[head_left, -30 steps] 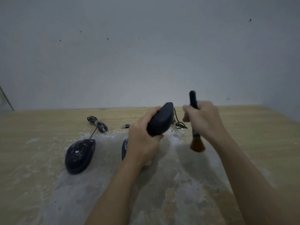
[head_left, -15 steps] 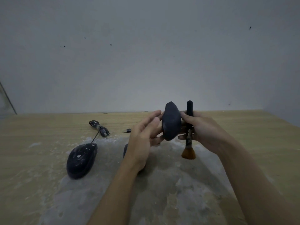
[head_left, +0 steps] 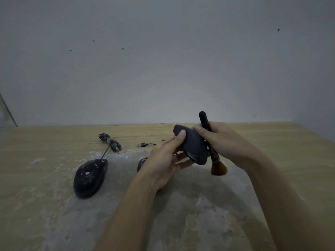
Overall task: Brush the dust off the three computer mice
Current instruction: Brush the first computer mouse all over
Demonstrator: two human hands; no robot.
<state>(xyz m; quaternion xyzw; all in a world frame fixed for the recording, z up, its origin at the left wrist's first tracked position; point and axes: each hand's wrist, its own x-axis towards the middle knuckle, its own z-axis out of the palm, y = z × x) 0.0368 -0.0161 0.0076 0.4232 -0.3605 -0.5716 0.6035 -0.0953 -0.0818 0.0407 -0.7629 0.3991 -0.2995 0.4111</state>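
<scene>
Holding one mouse [head_left: 192, 147] up off the worktop [head_left: 45, 134], between both hands. Shell is dark, matte, smooth, tilted on edge w/ its long axis running down to the right; no white specks visible on the side facing me. Left hand [head_left: 163, 163] cups it from below-left: thumb tip pressed on the upper shell, fingers [head_left: 183, 158] curled under the lower edge. Right hand [head_left: 223, 142] grips the brush [head_left: 216, 163] handle, thumb resting on the mouse's upper right side. Brush runs close behind the mouse; black handle end sticks up above my fist, brown bristles hang below the mouse's low end, clear of the worktop.

2nd mouse [head_left: 89, 177] lies on the worktop well to the left, dark, glossy, flecked w/ white dust, its cord leading back to a bundled cable [head_left: 110, 142]. 3rd mouse [head_left: 142, 163] mostly hidden behind my left hand, only a dark edge shows. USB plug [head_left: 141, 145] lies farther back. Pale dust patch [head_left: 199, 214] spreads over the worktop under my arms.
</scene>
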